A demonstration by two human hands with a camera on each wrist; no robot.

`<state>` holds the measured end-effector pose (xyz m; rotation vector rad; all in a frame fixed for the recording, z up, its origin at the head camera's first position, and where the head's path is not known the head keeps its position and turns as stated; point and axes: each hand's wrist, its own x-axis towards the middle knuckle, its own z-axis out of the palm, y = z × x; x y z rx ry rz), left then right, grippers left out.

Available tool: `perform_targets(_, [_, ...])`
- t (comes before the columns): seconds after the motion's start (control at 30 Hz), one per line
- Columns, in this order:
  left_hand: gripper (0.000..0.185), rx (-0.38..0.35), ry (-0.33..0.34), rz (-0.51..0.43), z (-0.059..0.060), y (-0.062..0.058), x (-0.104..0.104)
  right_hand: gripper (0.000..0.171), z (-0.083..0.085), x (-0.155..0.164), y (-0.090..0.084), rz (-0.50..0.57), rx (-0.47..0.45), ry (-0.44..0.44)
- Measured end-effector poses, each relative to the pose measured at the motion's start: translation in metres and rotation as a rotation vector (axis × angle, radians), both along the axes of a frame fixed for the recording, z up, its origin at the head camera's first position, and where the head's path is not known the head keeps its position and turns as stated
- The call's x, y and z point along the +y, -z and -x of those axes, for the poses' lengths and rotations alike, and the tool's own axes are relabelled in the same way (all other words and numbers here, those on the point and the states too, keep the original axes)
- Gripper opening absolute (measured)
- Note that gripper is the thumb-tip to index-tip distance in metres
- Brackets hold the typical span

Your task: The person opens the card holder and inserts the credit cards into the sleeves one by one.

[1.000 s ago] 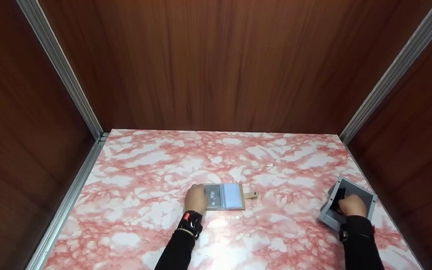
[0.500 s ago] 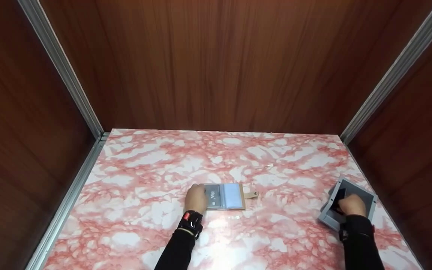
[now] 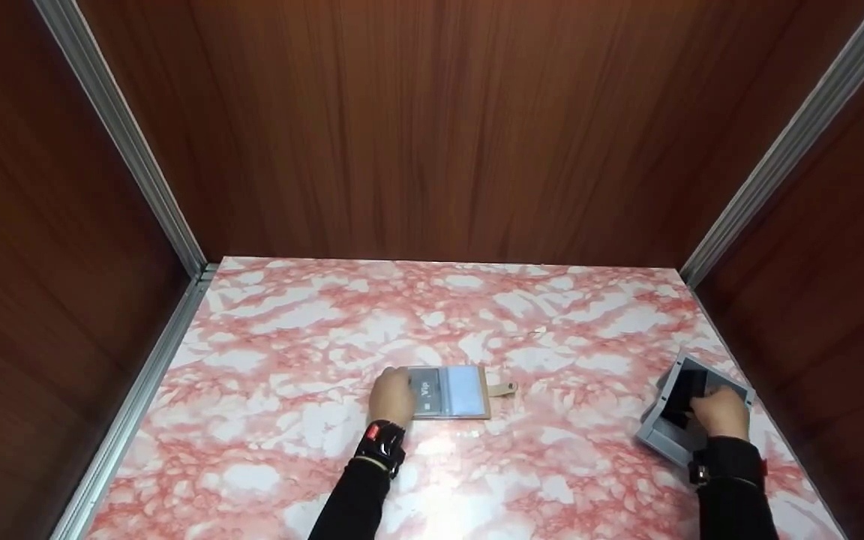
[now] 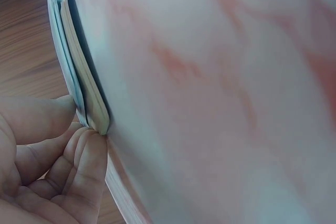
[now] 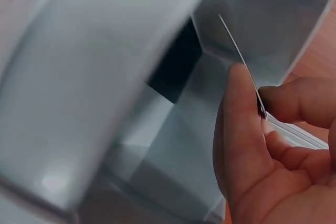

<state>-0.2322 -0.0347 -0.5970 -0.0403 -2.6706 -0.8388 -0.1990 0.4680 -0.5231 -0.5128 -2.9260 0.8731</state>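
Observation:
A card holder (image 3: 464,391) lies spread on the table, its clear sleeves facing up and a snap strap (image 3: 503,389) sticking out to the right. A grey card (image 3: 425,390) marked "Vip" shows in its left sleeve. My left hand (image 3: 392,399) grips the holder's left edge; in the left wrist view, thumb and fingers pinch the holder's layered edge (image 4: 93,90). Over at the right, my right hand (image 3: 723,414) is inside a grey box (image 3: 670,444). It pinches a thin card (image 5: 240,51), seen edge-on in the right wrist view. Another dark card (image 5: 181,61) lies in the box.
The red-and-white marbled table (image 3: 312,322) is enclosed by brown wood-grain panels (image 3: 432,135) at the back and sides. Metal rails (image 3: 132,150) run along the corners. The box stands near the right panel.
My right hand has shifted slightly to the right within the box, and more of the dark surface inside shows. The left hand and card holder have stayed in place.

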Motion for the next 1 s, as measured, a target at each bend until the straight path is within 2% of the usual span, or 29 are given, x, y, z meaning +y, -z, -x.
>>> perform_targets(0.3, [0.008, -0.016, 0.001, -0.001, -0.001, -0.003, 0.0, 0.03, -0.003, 0.003, -0.006, 0.013, 0.094, 0.068])
perform_targets(0.6, [0.008, -0.003, 0.016, -0.013, -0.003, -0.003, -0.001, 0.038, -0.004, -0.002, -0.02, 0.067, 0.105, 0.151])
perform_targets(1.0, [0.009, -0.008, 0.012, -0.004, -0.001, -0.001, -0.001, 0.049, 0.001, -0.019, -0.038, 0.132, 0.104, 0.139])
